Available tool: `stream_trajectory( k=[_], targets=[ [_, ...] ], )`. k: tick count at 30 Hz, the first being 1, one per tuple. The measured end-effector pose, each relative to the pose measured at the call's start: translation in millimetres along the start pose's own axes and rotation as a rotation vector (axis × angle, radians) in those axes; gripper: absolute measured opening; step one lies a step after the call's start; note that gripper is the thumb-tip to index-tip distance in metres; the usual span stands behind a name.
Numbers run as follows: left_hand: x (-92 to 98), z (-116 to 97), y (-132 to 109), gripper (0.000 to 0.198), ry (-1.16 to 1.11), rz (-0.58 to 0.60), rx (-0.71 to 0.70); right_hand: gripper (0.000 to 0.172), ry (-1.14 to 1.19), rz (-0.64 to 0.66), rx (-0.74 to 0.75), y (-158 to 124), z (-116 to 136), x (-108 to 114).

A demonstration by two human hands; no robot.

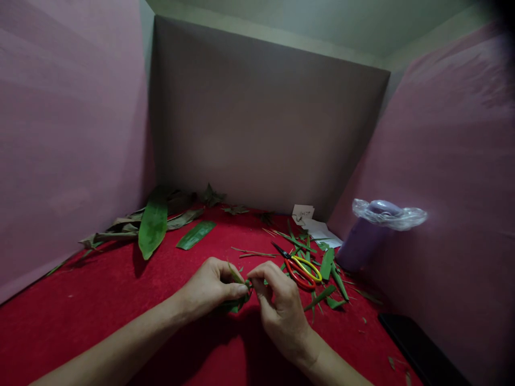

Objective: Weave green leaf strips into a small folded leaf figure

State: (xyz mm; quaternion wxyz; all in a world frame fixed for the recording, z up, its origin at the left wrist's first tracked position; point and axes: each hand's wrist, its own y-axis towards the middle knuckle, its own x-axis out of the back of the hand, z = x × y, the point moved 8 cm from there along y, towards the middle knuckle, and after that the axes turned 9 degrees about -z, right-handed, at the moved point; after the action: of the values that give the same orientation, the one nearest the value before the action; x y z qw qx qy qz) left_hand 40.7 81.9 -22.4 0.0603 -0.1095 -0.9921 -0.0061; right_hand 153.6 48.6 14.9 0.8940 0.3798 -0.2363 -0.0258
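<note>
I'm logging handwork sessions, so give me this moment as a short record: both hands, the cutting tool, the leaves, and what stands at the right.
left hand: pinching a small dark-green leaf bundle
right hand: fingertips at the same bundle; exact grip unclear
tool: scissors with one red and one yellow handle, lying among cut green leaf strips
leaves at left: broad, glossy green leaf beside dull, withered leaves
at right: purple container topped with clear, crumpled plastic
</note>
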Motion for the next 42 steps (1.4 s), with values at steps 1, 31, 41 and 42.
stream_trajectory(
  k=[1,31,41,42],
  targets=[
    [0.4,-0.1,0.1,0.016,-0.003,-0.007,-0.001,0.015,0.007,0.0,-0.002,0.1,0.5,0.2],
    [2.6,-0.5,-3.1,0.02,-0.273,-0.02,0.124,0.011,0.134,-0.039,-0.152,3.3,-9.8,1.4],
    [11.9,-0.2,1.6,0.018,-0.398,-0.097,0.116,0.028,0.338,0.067,-0.48,-5.5,-34.9,-18.2],
    [13.1,-0.1,1.6,0.018,-0.397,-0.112,0.119,0.025,0.354,0.066,-0.499,-6.0,-36.2,-19.3]
  ],
)
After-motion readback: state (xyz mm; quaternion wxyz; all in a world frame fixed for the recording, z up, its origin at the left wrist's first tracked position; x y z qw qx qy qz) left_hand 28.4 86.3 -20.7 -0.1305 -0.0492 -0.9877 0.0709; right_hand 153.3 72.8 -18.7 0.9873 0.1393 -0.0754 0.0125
